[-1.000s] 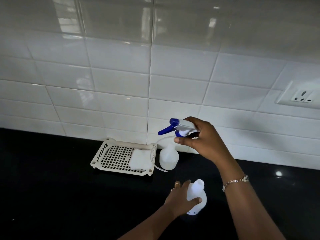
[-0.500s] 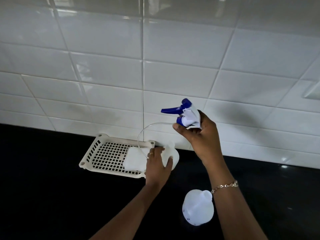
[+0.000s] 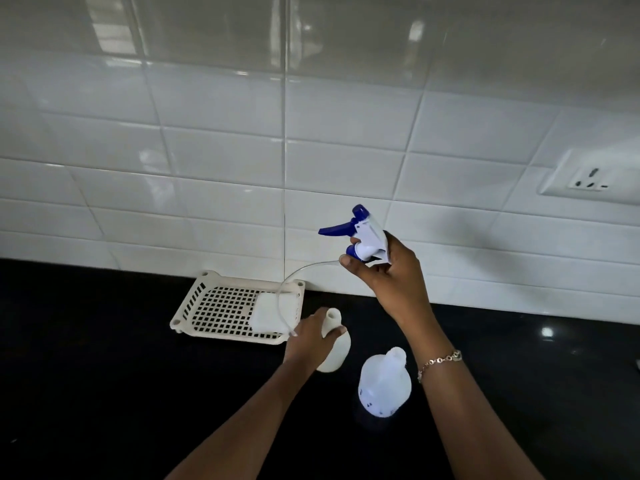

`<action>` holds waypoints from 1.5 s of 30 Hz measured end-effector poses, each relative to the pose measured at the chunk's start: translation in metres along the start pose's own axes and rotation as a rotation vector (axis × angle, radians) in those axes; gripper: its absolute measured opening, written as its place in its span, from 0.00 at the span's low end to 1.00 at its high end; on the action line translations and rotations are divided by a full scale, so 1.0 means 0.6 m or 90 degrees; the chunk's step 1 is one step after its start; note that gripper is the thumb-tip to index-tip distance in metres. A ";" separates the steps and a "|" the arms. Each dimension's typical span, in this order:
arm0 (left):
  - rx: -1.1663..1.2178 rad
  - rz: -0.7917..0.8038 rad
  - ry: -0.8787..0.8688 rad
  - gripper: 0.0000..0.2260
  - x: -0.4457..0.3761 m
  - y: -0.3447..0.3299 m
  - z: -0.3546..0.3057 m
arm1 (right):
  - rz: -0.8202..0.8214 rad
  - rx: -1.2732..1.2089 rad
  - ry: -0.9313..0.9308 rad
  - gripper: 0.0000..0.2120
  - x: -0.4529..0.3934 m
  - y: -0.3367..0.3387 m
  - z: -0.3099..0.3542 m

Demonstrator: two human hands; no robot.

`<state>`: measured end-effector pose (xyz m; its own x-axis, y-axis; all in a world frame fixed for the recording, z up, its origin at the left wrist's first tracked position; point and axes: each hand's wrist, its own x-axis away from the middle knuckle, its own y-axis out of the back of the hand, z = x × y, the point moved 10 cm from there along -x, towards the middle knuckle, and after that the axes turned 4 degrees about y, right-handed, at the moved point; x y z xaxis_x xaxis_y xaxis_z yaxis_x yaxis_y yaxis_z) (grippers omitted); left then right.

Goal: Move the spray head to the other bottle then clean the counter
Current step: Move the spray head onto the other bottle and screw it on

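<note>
**Spray head is off, dip tube dangling, next bottle lined up**

Nearest the camera, a translucent bottle [image 3: 384, 384] stands open-necked on the black surface [image 3: 104, 375], right between the two forearms and touched by neither. Just past it, the left hand [image 3: 310, 344] is wrapped around the shoulder of a second bottle [image 3: 334, 344], fingers curled on it, its bare neck poking up above the thumb. Looks like that's the one getting the head, though that's my guess.

Up and beyond that, the right hand [image 3: 388, 271] holds the spray head [image 3: 363, 237] in the air, fingers pinched around the blue collar with the trigger pointing left. The clear dip tube [image 3: 282, 296] curves off it in a big loop and ends down near the left hand's knuckles.

Handling-wise: the head looks light, hard plastic, so the collar is the sensible grip since that's the bit you twist. The tube seems floppy and springy, so I'd feed its tip into the neck first. Both bottles look thin-walled and light, so steady them low down, not squeezed.

Behind the left hand sits a slotted tray [image 3: 194, 306] with a white sponge [image 3: 266, 315] in it, against the tiled wall [image 3: 207, 168].
</note>
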<state>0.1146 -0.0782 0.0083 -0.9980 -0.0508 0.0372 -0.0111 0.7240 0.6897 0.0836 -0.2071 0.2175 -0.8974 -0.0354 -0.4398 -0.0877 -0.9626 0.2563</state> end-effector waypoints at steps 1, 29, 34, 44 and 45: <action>-0.002 0.003 -0.004 0.21 0.021 0.005 0.008 | 0.007 -0.004 0.000 0.14 0.010 -0.003 0.004; 0.375 -0.071 0.059 0.14 0.167 0.196 0.114 | -0.008 -0.094 0.068 0.12 0.127 -0.037 0.023; 0.298 -0.115 0.042 0.05 0.162 0.207 0.102 | -0.017 -0.086 0.071 0.12 0.129 -0.022 0.030; 0.219 -0.025 0.003 0.18 0.176 0.159 0.098 | 0.016 -0.085 0.090 0.08 0.124 -0.034 0.059; 0.245 -0.010 -0.002 0.23 0.177 0.155 0.097 | 0.020 -0.077 0.097 0.08 0.122 -0.039 0.064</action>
<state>0.0038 0.0238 0.0344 -0.9978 -0.0616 0.0257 -0.0478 0.9283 0.3687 0.0034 -0.1766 0.2124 -0.8219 -0.0971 -0.5613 -0.0003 -0.9853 0.1709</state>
